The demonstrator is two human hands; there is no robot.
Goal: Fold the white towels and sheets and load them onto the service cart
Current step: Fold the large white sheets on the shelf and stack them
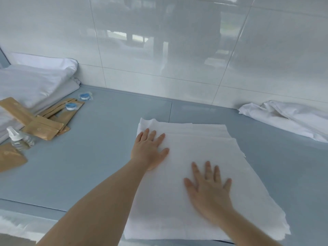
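- I see the folded towel (195, 174) at lower centre of the frame, my left hand (149, 150) and right hand (207, 189) both flat and spread on it.
- My worry: uneven pressing could skew the stacked layers or slide them over the near edge of the counter (88, 166).

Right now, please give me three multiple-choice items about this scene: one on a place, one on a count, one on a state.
1. Where does the crumpled white sheet lie?
A. far right of the blue-grey surface, against the tiled wall
B. under the clear bottle
C. on the folded towel

2. How many small blue-capped containers are there?
A. none
B. two
C. five

3. How are the hands on the folded white towel?
A. both curled into fists
B. both flat, fingers straight
C. one lifting a corner

Answers:
1. A: the sheet lies bunched where the surface meets the wall on the right.
2. B: one container lies on the surface and another rests on the brown packets.
3. B: the left hand and the right hand press on the towel with spread fingers.
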